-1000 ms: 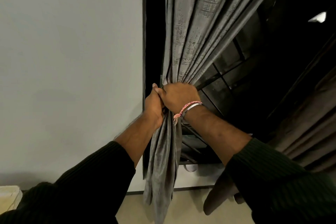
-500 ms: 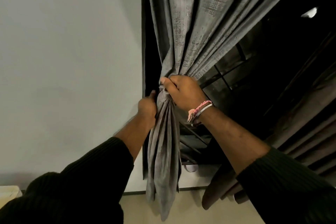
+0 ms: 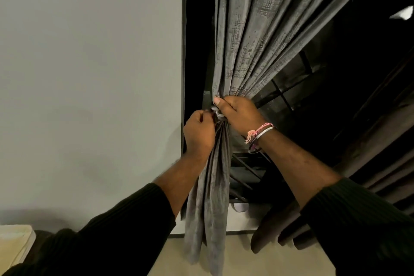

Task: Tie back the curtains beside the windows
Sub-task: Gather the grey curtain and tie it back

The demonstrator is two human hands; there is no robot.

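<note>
A grey textured curtain hangs at the left side of a dark window and is gathered into a tight bunch at mid height. My right hand grips the gathered bunch from the right, thumb on top. My left hand is curled at the bunch's left side and pinches a small grey band or fold there; what it is I cannot tell. Below the hands the curtain's tail hangs down in narrow folds.
A plain grey wall fills the left. A second dark curtain hangs at the right of the window. Window bars show behind the tail. A pale object sits at the bottom left, above a beige floor.
My left hand let go of the bunch, dropped behind it, then came back up to its left side. My right hand kept hold of the gathered curtain throughout.
</note>
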